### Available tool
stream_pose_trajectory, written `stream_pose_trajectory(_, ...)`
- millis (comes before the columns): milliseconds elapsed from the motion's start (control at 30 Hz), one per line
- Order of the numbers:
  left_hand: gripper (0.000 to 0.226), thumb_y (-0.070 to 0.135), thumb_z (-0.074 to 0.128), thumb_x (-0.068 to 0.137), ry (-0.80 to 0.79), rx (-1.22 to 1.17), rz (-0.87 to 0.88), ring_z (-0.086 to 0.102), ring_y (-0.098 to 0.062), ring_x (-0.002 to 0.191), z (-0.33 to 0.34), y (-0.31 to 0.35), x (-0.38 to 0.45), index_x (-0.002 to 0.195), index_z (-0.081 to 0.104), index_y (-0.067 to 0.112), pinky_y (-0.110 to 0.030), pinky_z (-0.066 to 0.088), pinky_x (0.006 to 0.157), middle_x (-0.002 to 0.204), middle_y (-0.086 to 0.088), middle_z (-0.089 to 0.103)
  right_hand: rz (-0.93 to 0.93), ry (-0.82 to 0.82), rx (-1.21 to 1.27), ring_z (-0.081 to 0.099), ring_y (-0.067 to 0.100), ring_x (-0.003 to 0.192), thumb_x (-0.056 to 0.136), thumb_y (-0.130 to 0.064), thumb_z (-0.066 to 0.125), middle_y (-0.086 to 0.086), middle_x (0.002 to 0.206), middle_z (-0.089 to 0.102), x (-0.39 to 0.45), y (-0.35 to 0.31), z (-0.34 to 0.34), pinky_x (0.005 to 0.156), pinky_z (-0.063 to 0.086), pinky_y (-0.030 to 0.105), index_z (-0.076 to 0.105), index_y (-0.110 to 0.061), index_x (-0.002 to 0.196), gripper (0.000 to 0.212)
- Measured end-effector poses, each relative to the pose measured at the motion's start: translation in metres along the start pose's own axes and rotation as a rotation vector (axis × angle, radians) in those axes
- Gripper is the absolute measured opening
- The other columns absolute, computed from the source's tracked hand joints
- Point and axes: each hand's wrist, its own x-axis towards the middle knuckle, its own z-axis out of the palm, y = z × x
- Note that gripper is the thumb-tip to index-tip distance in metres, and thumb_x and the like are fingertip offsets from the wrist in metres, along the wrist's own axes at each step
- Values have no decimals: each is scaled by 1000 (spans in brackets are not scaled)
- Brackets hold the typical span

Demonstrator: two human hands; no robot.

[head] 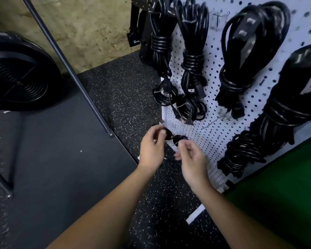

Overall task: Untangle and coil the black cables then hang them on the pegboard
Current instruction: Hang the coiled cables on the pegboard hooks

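Black fan (pixel 16 76) far left on the floor. Left hand (pixel 152 150) grips a small black cable coil (pixel 176 139), fingers curled round its left end. Right hand (pixel 192 159) pinches the coil's right side, low against the white pegboard (pixel 214 133). Coiled cables (pixel 192 56) hang above.

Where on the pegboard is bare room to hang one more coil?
Bare patch: white perforated pegboard between the small black cable coil above and the hands below. Crowded: the upper rows and the right edge, filled with thick black cable bundles.
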Motion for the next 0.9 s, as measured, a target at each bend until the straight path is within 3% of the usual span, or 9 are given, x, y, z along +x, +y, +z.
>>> stream_pose_trajectory(167, 18, 36, 63, 111, 29, 153, -174, 69, 2, 100, -28, -75, -22, 124, 73, 31, -31, 55, 92, 109, 20, 76, 53, -180, -246, 74, 2, 93, 107, -44, 64, -12, 103, 77, 2, 59, 10, 90, 65, 35, 72, -29, 123, 23)
stream_pose_trajectory(267, 20, 33, 64, 110, 30, 232, -277, 70, -4, 101, -34, -114, -22, 127, 72, 27, -34, 57, 95, 110, 15, 76, 119, -299, -358, 67, -7, 107, 107, -37, 69, -17, 121, 72, 17, 92, 26, 103, 57, 22, 69, -21, 138, 35)
stream_pose_trajectory(333, 26, 34, 64, 109, -3, 288, -341, 71, -14, 107, -34, -135, -19, 132, 69, 25, -37, 57, 99, 114, 10, 76, 153, -351, -433, 64, 1, 124, 107, -36, 69, -9, 139, 68, 30, 111, 36, 109, 48, 20, 62, -18, 149, 46)
stream_pose_trajectory(433, 29, 35, 65, 108, -64, 354, -413, 70, -22, 111, -30, -162, -9, 134, 67, 20, -35, 55, 97, 120, 2, 75, 204, -416, -502, 50, 20, 150, 108, -46, 65, 0, 164, 52, 53, 133, 58, 122, 41, 37, 44, -22, 165, 66)
stream_pose_trajectory(533, 26, 33, 65, 108, -76, 430, -443, 67, -28, 110, -18, -182, 1, 126, 65, 16, -32, 48, 87, 119, -7, 71, 250, -469, -553, 34, 26, 161, 108, -55, 58, 3, 176, 33, 80, 149, 82, 129, 31, 44, 25, -24, 173, 80)
stream_pose_trajectory(667, 36, 36, 64, 108, -148, 490, -519, 63, -36, 117, -3, -200, 9, 132, 59, 10, -41, 52, 96, 127, -15, 63, 385, -508, -528, 35, 29, 160, 109, -54, 56, 4, 177, 30, 104, 162, 112, 129, 32, 48, 19, -23, 174, 80)
stream_pose_trajectory(800, 27, 38, 59, 108, -135, 422, -598, 62, -39, 119, 0, -216, 16, 127, 59, 18, -51, 55, 102, 126, -12, 66, 461, -467, -498, 48, 29, 150, 111, -32, 63, 8, 168, 44, 105, 175, 121, 122, 40, 43, 35, -15, 168, 66)
stream_pose_trajectory(900, 24, 28, 51, 112, -155, 377, -605, 57, -32, 120, 0, -211, 13, 132, 60, 16, -47, 49, 112, 133, -11, 51, 523, -411, -398, 57, 24, 139, 110, -14, 64, 6, 159, 57, 93, 170, 109, 113, 44, 35, 48, -11, 162, 55)
